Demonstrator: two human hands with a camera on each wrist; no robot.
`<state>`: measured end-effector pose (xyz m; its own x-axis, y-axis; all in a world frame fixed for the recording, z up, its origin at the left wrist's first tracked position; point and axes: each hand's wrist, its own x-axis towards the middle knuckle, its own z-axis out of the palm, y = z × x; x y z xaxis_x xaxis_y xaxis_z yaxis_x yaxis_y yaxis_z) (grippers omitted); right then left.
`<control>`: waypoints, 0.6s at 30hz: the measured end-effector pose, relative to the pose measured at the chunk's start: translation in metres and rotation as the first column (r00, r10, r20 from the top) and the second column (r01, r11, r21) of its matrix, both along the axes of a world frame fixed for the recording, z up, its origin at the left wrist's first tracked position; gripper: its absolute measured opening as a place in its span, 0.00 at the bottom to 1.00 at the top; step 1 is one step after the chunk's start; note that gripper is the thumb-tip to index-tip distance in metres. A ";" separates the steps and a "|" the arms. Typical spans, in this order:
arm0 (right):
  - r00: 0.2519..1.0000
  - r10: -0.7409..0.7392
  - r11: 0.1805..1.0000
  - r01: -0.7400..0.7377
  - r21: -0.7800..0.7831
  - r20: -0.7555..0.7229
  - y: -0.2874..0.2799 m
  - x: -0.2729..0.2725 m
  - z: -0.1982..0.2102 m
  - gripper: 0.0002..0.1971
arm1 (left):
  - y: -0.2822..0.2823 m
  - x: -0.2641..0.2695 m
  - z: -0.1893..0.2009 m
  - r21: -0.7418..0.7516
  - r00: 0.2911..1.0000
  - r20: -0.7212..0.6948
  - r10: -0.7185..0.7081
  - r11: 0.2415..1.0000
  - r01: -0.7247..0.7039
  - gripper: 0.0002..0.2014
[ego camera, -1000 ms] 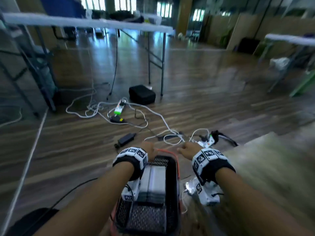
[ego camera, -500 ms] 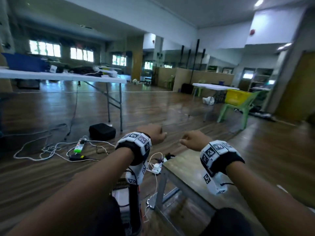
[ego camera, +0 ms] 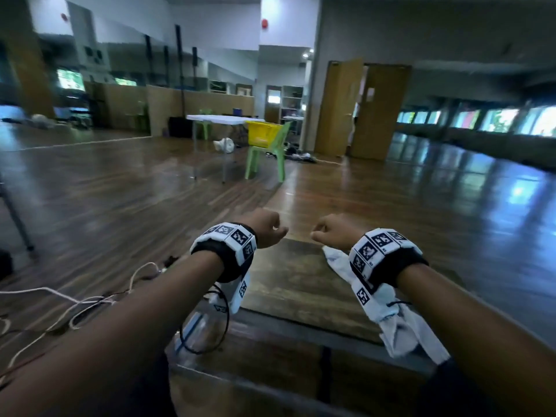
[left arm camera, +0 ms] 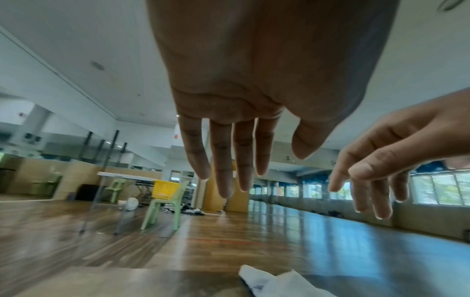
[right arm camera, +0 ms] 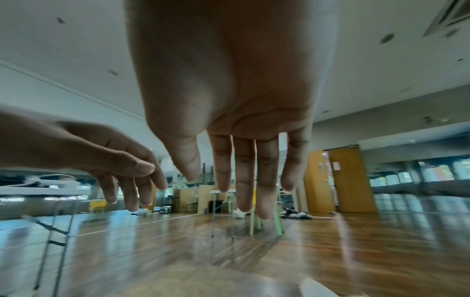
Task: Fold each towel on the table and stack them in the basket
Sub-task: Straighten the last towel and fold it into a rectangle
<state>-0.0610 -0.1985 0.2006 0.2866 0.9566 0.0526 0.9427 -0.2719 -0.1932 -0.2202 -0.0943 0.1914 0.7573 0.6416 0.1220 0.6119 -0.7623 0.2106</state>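
A crumpled white towel (ego camera: pixel 335 260) lies on the wooden table (ego camera: pixel 288 284), running back under my right forearm; its near corner also shows in the left wrist view (left arm camera: pixel 274 281) and the right wrist view (right arm camera: pixel 314 289). My left hand (ego camera: pixel 267 231) and right hand (ego camera: pixel 331 234) hover side by side above the table's far part, a small gap between them. Both wrist views show the fingers (left arm camera: pixel 229 170) (right arm camera: pixel 244 184) hanging down relaxed and holding nothing. The right hand is just above the towel's far end. The basket is out of view.
White cables (ego camera: pixel 75 308) trail over the wooden floor to the left of the table. Farther off stand a green chair (ego camera: pixel 264 158) with a yellow bin (ego camera: pixel 260 133) on it, and a white folding table (ego camera: pixel 222 118). Brown doors (ego camera: pixel 361 109) are at the back right.
The view swung up and to the right, from the black basket with folded towels on the floor to the table. Both hands left the basket's rim and now hang over the table.
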 end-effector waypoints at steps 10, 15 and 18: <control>0.920 -0.391 0.913 0.383 -0.142 -0.038 -0.125 0.114 -0.058 0.15 | -0.062 0.152 -0.066 -0.129 0.922 -0.057 -0.384 0.918 0.375 0.18; 0.864 -0.494 0.861 0.470 -0.193 -0.101 -0.164 0.143 -0.105 0.14 | -0.097 0.195 -0.112 -0.195 0.833 -0.108 -0.542 0.834 0.517 0.14; 0.829 -0.541 0.835 0.507 -0.214 -0.142 -0.178 0.155 -0.138 0.14 | -0.114 0.216 -0.146 -0.221 0.788 -0.152 -0.596 0.798 0.561 0.16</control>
